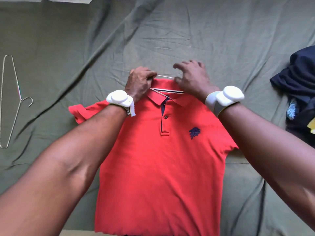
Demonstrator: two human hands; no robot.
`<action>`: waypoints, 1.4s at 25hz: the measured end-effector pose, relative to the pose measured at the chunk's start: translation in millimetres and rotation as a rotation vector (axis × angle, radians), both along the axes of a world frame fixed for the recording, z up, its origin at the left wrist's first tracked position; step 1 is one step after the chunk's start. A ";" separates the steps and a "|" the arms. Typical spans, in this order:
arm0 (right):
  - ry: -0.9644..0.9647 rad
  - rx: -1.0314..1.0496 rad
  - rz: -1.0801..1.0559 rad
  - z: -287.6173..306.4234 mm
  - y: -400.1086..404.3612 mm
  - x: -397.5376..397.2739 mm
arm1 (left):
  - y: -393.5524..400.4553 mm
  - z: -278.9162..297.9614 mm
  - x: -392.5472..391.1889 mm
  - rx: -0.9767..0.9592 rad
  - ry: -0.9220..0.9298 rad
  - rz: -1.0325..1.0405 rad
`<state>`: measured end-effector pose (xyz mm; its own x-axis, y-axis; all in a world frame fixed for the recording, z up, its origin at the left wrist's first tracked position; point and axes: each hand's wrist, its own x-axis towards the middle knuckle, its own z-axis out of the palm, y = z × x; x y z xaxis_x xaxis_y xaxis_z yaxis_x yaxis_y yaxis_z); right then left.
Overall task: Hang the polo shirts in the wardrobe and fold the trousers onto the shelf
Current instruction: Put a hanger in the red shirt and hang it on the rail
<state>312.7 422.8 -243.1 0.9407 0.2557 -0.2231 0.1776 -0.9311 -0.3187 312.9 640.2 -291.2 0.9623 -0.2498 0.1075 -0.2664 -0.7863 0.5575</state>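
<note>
A red polo shirt [158, 164] with a dark lion crest lies flat, front up, on a green bedsheet [170, 36]. A thin wire hanger [164, 76] pokes out at the collar, with part of it running inside the neck opening. My left hand [139, 81] grips the hanger and the collar's left edge. My right hand [192, 77] hovers over the collar's right side with fingers spread and loosely bent, holding nothing that I can see.
A second bare wire hanger [10, 101] lies on the sheet at the far left. A heap of dark clothes [300, 86] sits at the right edge, with blue and yellow fabric showing beneath it. White bands wrap both wrists.
</note>
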 end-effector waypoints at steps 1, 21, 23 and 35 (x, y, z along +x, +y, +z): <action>0.019 -0.017 0.114 3.1 13.4 -1.3 | -4.4 3.0 -1.6 -0.027 -0.011 -0.025; -0.039 -0.205 -0.181 22.4 36.7 -6.5 | -42.4 31.4 -22.0 0.127 0.565 0.704; -0.011 -0.198 -0.178 23.0 31.7 -4.3 | -46.7 33.7 -21.0 0.135 0.572 0.700; 0.068 -0.143 0.110 5.8 36.6 -16.5 | -2.0 27.5 -27.0 -0.047 0.397 0.455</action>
